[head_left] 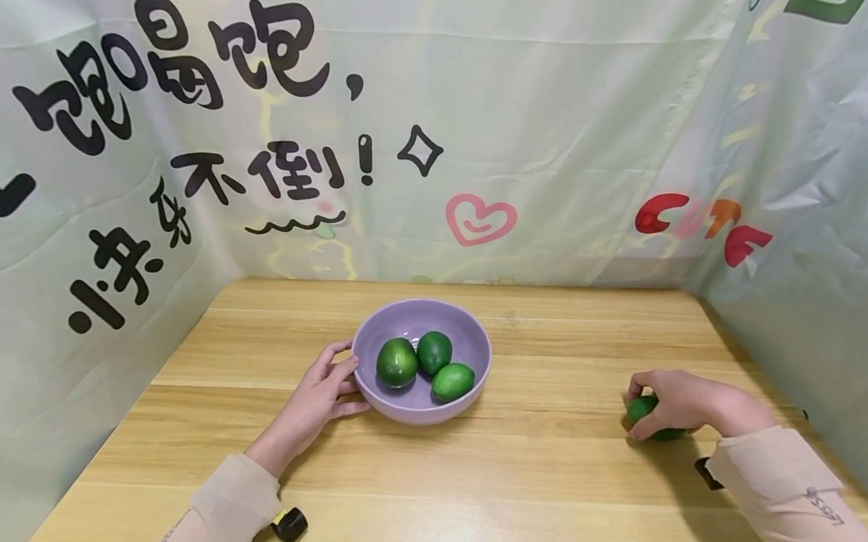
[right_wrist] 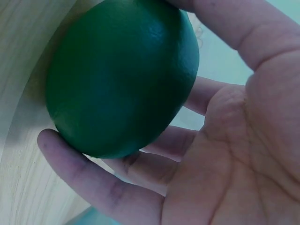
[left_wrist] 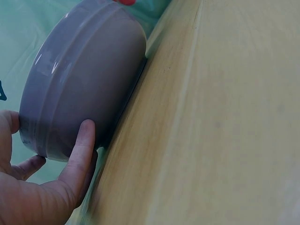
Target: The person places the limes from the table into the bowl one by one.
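A purple bowl (head_left: 419,409) stands on the table with three green limes inside: a dark one (head_left: 396,362) at the left, another (head_left: 434,352) behind it, and a brighter one (head_left: 453,382) at the front right. Spread fingers of my left hand (head_left: 317,392) touch the bowl's left side; in the left wrist view a straight digit (left_wrist: 84,140) presses its outer wall. Far to the right, my right hand (head_left: 681,398) grips another lime (head_left: 642,408) from above, close over the table. That lime (right_wrist: 122,79) fills much of the right wrist view, with fingers around it.
The wooden table (head_left: 541,473) reaches back to a printed cloth (head_left: 559,130) that hangs behind it and along both sides. Black camera pieces show at the left wrist (head_left: 290,526) and the right wrist (head_left: 708,474).
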{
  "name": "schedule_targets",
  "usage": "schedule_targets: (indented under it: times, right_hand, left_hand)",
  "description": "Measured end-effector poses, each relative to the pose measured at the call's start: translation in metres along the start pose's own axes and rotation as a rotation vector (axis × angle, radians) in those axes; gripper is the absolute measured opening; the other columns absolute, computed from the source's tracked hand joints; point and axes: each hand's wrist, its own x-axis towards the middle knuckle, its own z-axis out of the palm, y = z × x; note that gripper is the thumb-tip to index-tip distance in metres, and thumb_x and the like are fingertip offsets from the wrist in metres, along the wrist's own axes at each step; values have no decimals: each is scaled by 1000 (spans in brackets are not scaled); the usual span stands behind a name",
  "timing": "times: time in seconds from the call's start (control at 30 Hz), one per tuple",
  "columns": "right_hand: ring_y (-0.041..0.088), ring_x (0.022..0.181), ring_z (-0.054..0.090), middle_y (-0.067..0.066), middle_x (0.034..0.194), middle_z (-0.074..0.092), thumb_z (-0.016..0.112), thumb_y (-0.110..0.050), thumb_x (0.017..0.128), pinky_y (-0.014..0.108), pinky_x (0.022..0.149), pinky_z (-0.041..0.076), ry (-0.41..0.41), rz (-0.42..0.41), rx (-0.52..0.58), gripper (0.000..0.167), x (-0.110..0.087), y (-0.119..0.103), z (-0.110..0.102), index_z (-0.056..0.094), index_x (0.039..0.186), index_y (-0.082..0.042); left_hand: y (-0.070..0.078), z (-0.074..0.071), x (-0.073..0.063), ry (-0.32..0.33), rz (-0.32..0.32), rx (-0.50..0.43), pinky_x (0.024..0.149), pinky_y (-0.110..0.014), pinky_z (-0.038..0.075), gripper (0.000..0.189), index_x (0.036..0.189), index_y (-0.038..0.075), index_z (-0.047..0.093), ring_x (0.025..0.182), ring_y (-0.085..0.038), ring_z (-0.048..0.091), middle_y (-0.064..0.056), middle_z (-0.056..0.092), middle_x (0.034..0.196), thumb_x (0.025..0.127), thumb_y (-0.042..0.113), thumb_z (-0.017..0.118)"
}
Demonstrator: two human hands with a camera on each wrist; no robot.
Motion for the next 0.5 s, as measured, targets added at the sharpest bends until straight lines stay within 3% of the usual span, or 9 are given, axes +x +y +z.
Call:
schedule_targets:
  times: [0.5]
  right_hand:
    - [20, 74, 51, 8, 91, 55, 87, -21, 84, 29, 58, 45, -20, -12, 11, 34, 5, -6, -4, 60, 102, -10]
  left_hand:
    - [1, -1, 0, -8, -5, 10, 97, -45, 67, 45, 161, 24, 39, 114, -29, 73, -25, 51, 144, 117, 30, 46]
